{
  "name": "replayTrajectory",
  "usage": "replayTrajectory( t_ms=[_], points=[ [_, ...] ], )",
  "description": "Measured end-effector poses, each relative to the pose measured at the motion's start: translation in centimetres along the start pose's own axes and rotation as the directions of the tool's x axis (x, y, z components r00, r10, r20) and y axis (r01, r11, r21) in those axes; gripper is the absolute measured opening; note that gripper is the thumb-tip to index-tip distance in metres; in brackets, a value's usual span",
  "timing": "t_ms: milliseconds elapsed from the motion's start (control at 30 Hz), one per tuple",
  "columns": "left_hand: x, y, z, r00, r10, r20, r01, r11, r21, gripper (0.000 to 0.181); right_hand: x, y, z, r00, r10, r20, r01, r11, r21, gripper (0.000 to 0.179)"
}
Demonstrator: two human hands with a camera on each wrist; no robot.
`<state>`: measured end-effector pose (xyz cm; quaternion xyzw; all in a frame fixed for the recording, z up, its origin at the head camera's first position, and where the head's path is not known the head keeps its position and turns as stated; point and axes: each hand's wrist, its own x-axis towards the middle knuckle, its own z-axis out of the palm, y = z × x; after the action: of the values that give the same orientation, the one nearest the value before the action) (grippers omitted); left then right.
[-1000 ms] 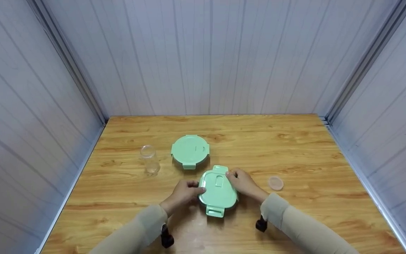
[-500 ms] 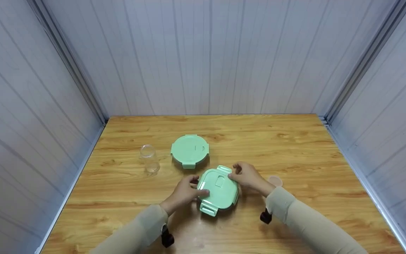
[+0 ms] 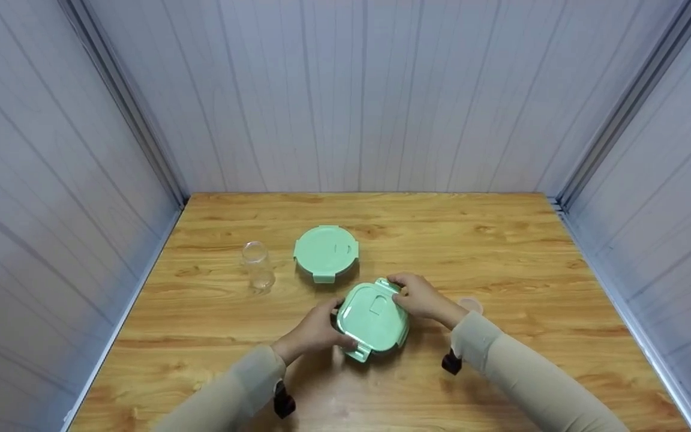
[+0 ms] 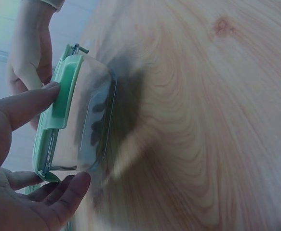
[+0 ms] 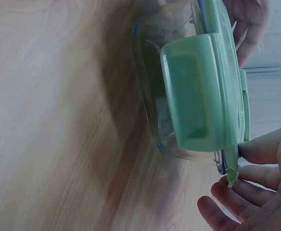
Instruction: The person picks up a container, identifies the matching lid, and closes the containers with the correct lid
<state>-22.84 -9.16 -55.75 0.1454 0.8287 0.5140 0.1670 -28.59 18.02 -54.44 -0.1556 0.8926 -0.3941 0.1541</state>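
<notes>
A glass food container [image 3: 372, 318] with a green snap lid stands in front of me in the head view, turned slightly askew. My left hand [image 3: 318, 329] grips its left side. The left wrist view shows that thumb on the near green flap [image 4: 65, 94], with the fingers curled at the corner. At the far right corner, my right hand [image 3: 422, 297] pinches the lid's edge; in the right wrist view its thumb and fingers hold a flap that sticks out [image 5: 233, 168]. Another flap [image 5: 193, 96] faces the right wrist camera. Something clear and crinkled [image 5: 164, 115] shows through the glass.
Behind stands a round container [image 3: 326, 252] with a green lid. A clear glass jar [image 3: 258, 267] is to its left. A small translucent disc [image 3: 471, 305] lies partly behind my right wrist. Panel walls [image 3: 345, 96] enclose the wooden table [image 3: 501, 240] on the back and both sides.
The held container has turned clockwise as seen from above. My right hand has shifted to the far flap, and my left thumb has slid down to the near one.
</notes>
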Motion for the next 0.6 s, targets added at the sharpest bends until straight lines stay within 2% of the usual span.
replayTrajectory(
  t_ms=[133,300,433,600],
  points=[
    [0.1,0.2,0.2,0.999,0.005,-0.034,-0.005,1.0,-0.007,0.08,0.0,0.1,0.1,1.0,-0.006,-0.005,0.006,1.0,0.013,0.048],
    [0.6,0.2,0.8,0.991,-0.015,-0.133,0.01,0.999,-0.037,0.051,0.0,0.2,0.2,0.999,0.029,-0.046,-0.028,0.999,0.038,0.042],
    [1.2,0.0,0.9,0.984,-0.034,-0.172,0.027,0.999,-0.043,0.043,-0.1,0.4,0.1,0.996,0.061,-0.064,-0.057,0.997,0.06,0.046],
    [2.2,0.0,0.5,0.985,0.004,-0.173,-0.003,1.0,0.007,0.04,-0.2,0.7,-0.1,0.993,0.095,-0.071,-0.09,0.994,0.064,0.046]
  ],
)
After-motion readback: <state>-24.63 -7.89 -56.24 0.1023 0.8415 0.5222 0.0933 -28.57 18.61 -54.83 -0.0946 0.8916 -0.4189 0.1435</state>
